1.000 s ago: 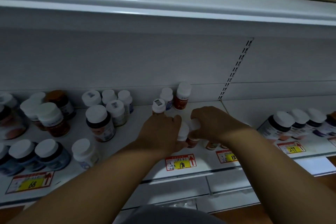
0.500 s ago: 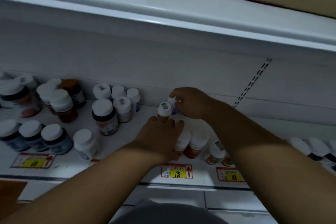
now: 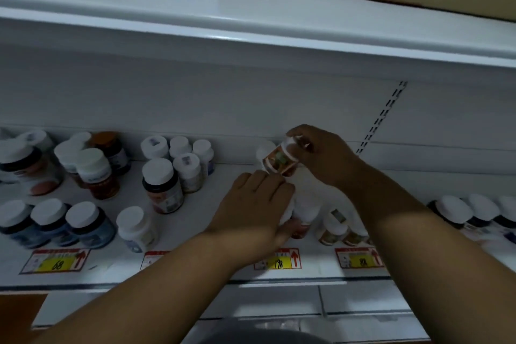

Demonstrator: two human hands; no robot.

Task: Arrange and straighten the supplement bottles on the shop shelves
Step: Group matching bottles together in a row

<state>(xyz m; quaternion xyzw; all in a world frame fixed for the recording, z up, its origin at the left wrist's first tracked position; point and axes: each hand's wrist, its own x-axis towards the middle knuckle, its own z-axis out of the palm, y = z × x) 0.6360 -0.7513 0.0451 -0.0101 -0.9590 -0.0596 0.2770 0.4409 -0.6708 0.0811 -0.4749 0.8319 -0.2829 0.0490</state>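
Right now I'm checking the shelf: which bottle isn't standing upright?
The orange-labelled bottle, tilted in the right hand above the shelf; the others stand cap-up.

"68" is handwritten on the yellow field of the red-and-white paper price tag at shelf front left [image 3: 55,261]. "198" is read on the similar tag below the left hand [image 3: 279,260]. Digits on the 3rd tag, further right [image 3: 361,259], are blurred, prob. "88", not confirmed. Bottle labels and cardboard box print: illegible.
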